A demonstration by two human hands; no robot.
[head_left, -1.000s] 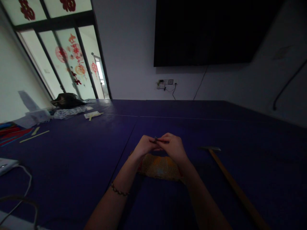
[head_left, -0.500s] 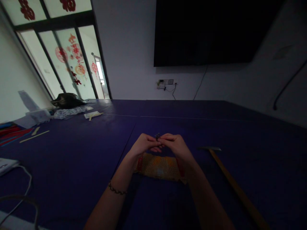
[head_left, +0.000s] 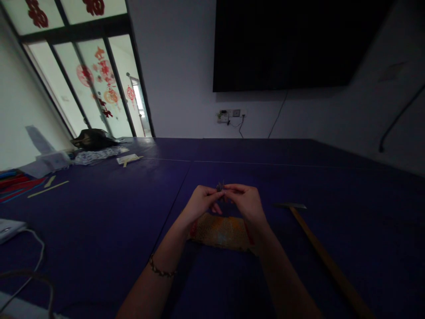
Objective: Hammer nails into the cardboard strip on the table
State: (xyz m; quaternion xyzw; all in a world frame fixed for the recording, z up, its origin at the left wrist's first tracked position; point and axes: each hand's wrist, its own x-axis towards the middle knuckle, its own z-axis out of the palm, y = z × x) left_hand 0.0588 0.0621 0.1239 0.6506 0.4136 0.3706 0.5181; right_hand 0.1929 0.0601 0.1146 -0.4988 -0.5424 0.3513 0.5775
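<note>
My left hand (head_left: 202,200) and my right hand (head_left: 245,199) meet above the purple table, fingertips closed together. Pinched between them is a small bunch of thin, dark, spiky pieces (head_left: 219,187), perhaps nails; the dim light hides its exact kind. Beneath my wrists lies a flat packet (head_left: 221,231), yellow-orange and speckled, with red ends partly covered by my forearms. To the right rests a hammer (head_left: 318,246) with a long wooden handle and a narrow metal head. Neither hand touches it.
The purple table (head_left: 109,230) has seams across its top. At left are a white device (head_left: 11,230) with a cable, red and blue strips (head_left: 21,185) and pale sticks (head_left: 48,189). Farther back sit a dark bag (head_left: 94,138) and clear plastic (head_left: 98,155). A television (head_left: 292,44) hangs ahead.
The bunch and my fingertips have shifted slightly to the right, and more thin spikes show above the fingers. My right hand has also moved a little right. Packet and hammer stay put.
</note>
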